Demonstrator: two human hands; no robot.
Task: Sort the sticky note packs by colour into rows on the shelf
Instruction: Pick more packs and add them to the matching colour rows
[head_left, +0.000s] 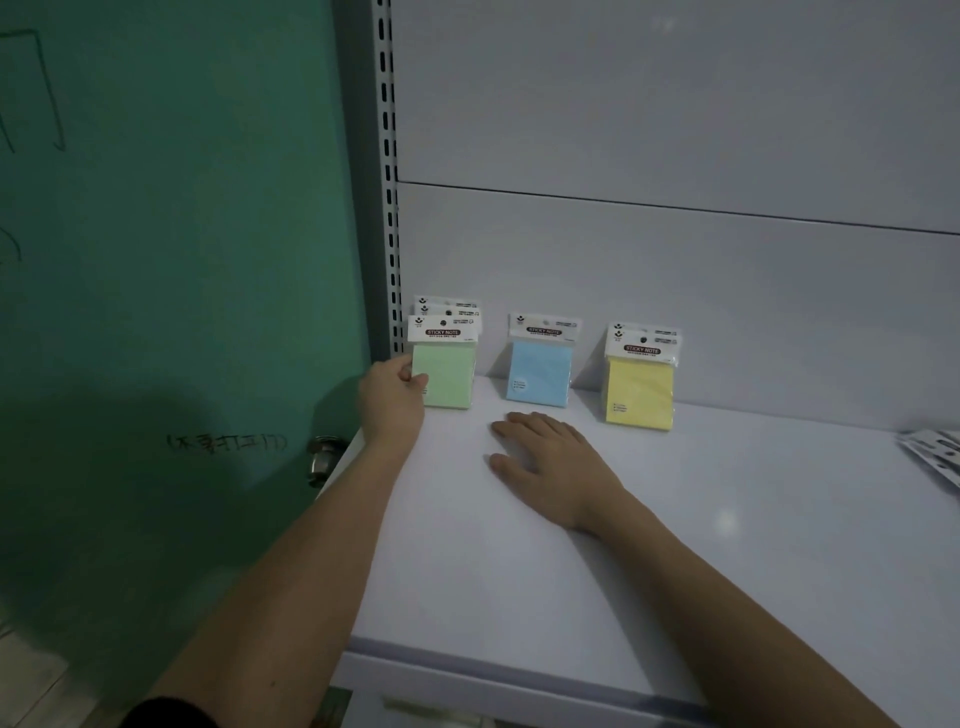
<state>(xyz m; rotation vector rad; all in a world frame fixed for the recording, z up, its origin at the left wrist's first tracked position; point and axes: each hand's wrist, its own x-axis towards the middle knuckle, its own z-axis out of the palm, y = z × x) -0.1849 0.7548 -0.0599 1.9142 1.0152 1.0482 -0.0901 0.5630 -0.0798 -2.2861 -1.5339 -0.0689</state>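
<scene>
Three rows of sticky note packs stand upright against the back panel of the white shelf (519, 571). At the left is a green pack (449, 376) with two more header cards showing behind it. A blue pack (540, 371) stands in the middle. A yellow pack (640, 392) stands at the right with another header card behind it. My left hand (389, 397) pinches the left edge of the front green pack. Flat on the shelf in front of the blue pack lies my right hand (550, 462), fingers straight, holding nothing.
More packs (935, 454) lie flat at the shelf's right edge, cut off by the frame. A slotted upright (390, 208) bounds the shelf on the left. Beyond it is a green door (182, 260) with a metal knob (324, 457).
</scene>
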